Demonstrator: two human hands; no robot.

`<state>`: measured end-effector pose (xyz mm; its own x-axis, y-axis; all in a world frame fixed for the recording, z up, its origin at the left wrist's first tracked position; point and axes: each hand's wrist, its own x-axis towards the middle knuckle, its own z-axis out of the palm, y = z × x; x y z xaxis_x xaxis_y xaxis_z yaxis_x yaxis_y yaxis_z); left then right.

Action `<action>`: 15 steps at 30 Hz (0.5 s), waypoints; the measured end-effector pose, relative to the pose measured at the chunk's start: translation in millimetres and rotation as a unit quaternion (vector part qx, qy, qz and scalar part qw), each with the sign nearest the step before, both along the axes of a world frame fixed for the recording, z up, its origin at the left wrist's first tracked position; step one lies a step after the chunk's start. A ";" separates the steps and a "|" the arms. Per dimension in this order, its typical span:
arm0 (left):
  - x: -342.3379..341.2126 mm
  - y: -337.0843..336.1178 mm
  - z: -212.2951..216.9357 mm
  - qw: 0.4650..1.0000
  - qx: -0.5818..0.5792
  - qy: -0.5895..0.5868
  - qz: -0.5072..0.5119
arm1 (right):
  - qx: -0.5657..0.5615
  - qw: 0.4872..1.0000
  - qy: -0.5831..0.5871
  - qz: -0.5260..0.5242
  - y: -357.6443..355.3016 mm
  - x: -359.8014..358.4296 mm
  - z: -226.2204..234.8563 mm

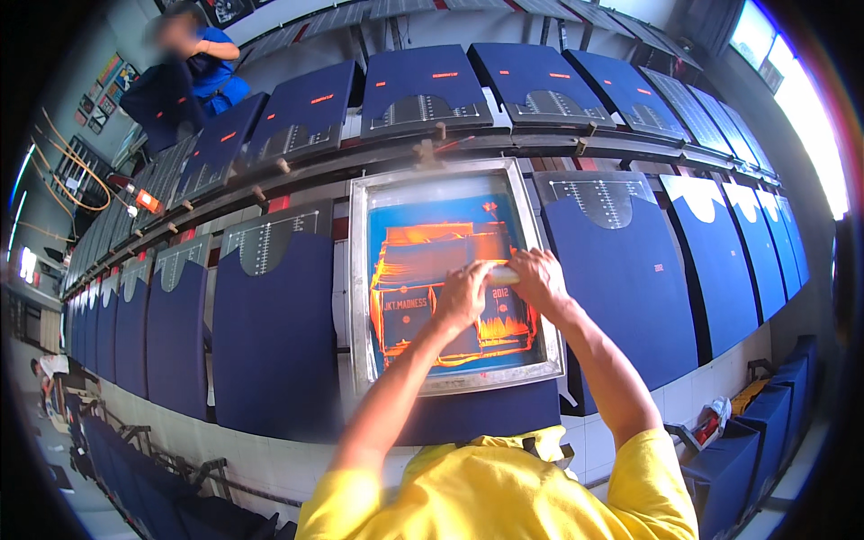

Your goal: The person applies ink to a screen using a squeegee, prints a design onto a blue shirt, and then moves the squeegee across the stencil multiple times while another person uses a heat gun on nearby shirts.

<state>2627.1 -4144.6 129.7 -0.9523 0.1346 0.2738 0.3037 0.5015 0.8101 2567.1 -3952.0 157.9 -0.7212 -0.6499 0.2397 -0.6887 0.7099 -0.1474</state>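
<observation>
A metal-edged printing screen (360,270) lies over a navy fabric piece (477,414) in front of me. Orange ink (423,236) is smeared in streaks across its blue mesh. My left hand (463,297) and my right hand (538,281) are both closed on a squeegee (501,275), side by side, right of the screen's middle. Only a short pale stretch of its handle shows between them; my fingers hide much of the rest, and I cannot make out the blade's edge.
Navy fabric pieces, such as one on the left (274,333) and one on the right (621,297), lie on boards along both sides. A rail (315,155) with pegs runs behind the screen. At the far left, a person in blue (216,72) handles a dark piece.
</observation>
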 end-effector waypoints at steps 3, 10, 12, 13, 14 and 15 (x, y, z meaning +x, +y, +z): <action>-7.6 -7.0 9.6 0.999 -0.022 -0.026 -0.006 | -0.017 1.000 0.001 0.021 -2.7 -8.9 8.6; 119.2 21.8 19.2 0.996 -0.086 0.017 -0.002 | 0.009 0.999 -0.050 0.010 25.5 112.7 27.6; 128.1 25.6 16.7 0.995 -0.098 0.016 -0.011 | -0.003 0.999 -0.051 0.008 26.8 113.8 22.2; 122.6 25.8 10.3 0.994 -0.099 0.037 0.004 | -0.005 0.999 -0.050 0.007 25.9 106.9 13.8; 110.3 25.0 -1.7 0.993 -0.101 0.057 0.018 | -0.007 0.999 -0.049 0.005 24.5 97.3 5.2; 101.1 26.8 -9.7 0.991 -0.101 0.076 0.035 | -0.008 0.999 -0.050 0.006 25.4 90.3 -0.6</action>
